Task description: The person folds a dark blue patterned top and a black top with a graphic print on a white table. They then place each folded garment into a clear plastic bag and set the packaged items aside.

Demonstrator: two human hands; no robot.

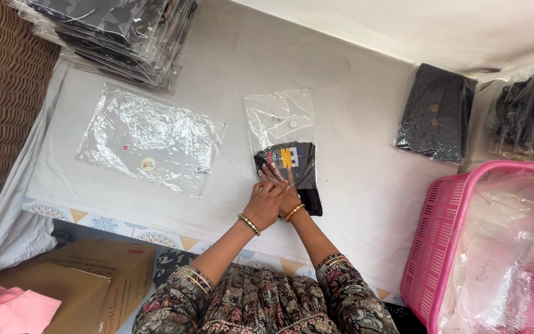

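the person is sitting at a low surface covered with a pale cloth [353,124], both arms reaching forward. the left hand [266,201] is lying flat, fingers together and extended, pressing on the lower end of a folded black garment [292,170] with a yellow and white print. the right hand [288,199] is lying partly under the left, and its fingers are mostly hidden, so it is appearing to press on the same garment rather than to clasp it; whether it is gripping any fabric cannot be told. neither hand is closing around anything visibly. the garment is lying near the middle of the cloth, its upper part sitting inside a clear plastic sleeve [279,117], its lower end projecting toward the person. a larger empty clear bag [149,139] is lying flat to the left, well apart from the hands. a stack of bagged dark garments [118,34] is resting at the far left corner, beside a brown woven panel [1,105]. one bagged black garment [437,111] is lying to the far right. a pink plastic basket [440,229] holding crumpled clear plastic is standing at the near right. a cardboard box [88,278] is sitting at the near left.
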